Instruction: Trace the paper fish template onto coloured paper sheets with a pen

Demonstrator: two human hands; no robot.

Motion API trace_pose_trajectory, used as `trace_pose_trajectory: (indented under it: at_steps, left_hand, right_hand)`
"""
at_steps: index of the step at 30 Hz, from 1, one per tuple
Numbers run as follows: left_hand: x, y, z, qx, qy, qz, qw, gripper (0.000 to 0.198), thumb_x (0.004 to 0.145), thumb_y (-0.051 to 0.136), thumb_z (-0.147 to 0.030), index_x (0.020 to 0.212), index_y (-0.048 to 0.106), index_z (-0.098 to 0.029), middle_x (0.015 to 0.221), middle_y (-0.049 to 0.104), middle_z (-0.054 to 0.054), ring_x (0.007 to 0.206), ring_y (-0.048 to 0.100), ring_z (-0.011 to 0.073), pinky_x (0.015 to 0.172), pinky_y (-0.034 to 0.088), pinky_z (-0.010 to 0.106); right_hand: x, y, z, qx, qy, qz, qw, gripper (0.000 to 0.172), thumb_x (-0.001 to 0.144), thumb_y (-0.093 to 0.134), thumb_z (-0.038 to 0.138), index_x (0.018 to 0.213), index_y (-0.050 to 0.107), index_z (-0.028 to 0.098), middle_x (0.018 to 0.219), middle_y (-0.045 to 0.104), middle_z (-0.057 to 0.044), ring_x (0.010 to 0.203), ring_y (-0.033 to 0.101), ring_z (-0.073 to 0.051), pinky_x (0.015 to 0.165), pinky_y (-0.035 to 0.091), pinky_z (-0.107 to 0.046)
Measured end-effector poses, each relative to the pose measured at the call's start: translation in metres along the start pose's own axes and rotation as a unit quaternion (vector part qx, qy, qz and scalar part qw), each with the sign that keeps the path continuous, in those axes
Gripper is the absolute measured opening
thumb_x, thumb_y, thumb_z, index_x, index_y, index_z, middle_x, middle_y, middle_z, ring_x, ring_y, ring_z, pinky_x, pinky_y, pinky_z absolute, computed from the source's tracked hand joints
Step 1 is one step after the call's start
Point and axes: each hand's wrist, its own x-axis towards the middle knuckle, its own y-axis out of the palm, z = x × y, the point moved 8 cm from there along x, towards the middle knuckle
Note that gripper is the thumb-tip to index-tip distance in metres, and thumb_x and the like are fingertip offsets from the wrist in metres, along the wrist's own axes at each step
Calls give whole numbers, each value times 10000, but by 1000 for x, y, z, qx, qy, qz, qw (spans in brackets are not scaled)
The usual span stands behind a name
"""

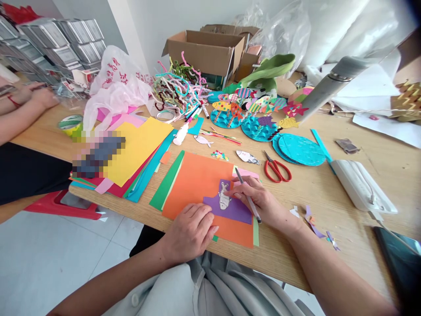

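My right hand [259,199] grips a grey pen [245,184] that slants across it, top end pointing away from me. Its fingertips touch a white paper fish cutout [224,196] with black drawn lines. That fish lies on a piece of purple paper [238,213], which rests on an orange sheet [197,175]. My left hand [194,226] lies flat on the orange sheet with its fingers at the purple paper's left edge, holding nothing. Green paper [167,182] sticks out from beneath the orange sheet.
Red-handled scissors [278,170] and another paper fish [247,157] lie beyond my right hand. Stacked coloured paper [141,151] is at left, pipe cleaners [177,90] and decorated fish [253,105] behind. A white power strip [363,186] stands right. A co-worker's hands [42,94] show far left.
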Motion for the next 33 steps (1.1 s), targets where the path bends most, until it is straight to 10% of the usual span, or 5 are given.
trace_pose_trajectory:
  at_steps: [33]
  left_hand:
    - [2, 15, -4, 72, 22, 93, 993, 447, 967, 406, -357, 1354, 459, -139, 1384, 493, 121, 1064, 517, 251, 875, 413, 397]
  right_hand:
    - [-2, -1, 7, 19, -14, 8, 1000, 233, 949, 445, 266, 1018, 663, 225, 949, 586, -95, 889, 582, -188, 771, 509, -331]
